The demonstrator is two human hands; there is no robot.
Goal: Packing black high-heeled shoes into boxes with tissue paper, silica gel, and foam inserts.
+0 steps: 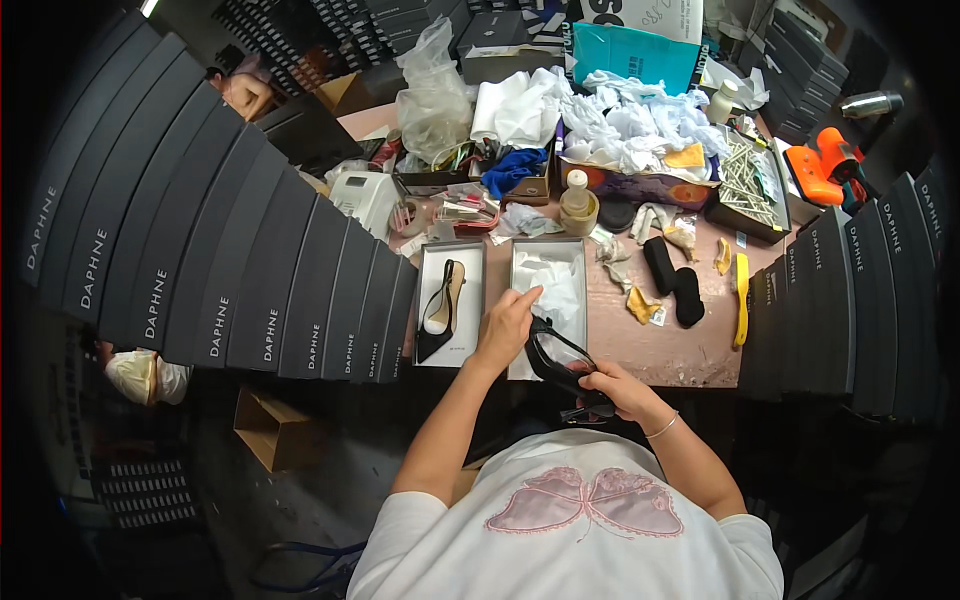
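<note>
Black and glossy, a strappy high-heeled shoe [562,362] sits gripped in the right hand [617,390], fingers closed around its lower end, at the near edge of the pinkish worktable [690,350]. The left hand [507,323] reaches forward, fingers loosely extended and touching the white tissue paper [552,285] inside an open white cardboard shoebox [547,250], holding nothing. Just left, the box lid [452,305] carries a matching black heeled shoe [441,312].

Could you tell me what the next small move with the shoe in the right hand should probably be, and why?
Probably lower the black shoe into the open box. The right hand holds it just at the box's near edge, while the left hand presses the white tissue paper aside inside.
</note>
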